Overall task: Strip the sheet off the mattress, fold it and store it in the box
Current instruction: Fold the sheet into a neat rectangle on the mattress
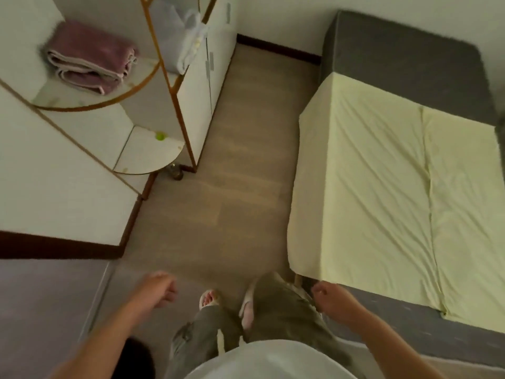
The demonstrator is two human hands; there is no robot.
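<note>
White top [273, 359], olive trousers [281, 305], pale slippers [247, 310].

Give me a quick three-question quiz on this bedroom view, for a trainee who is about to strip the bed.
1. True or false: the yellow sheet covers the whole grey mattress.
2. What does the left hand hold? A: the sheet's corner. B: nothing. C: a pillow.
3. Fill in: the grey mattress lies on the person's ___ side.

Key: 1 false, grey shows bare at both ends. 2 B. 3 right.
</note>
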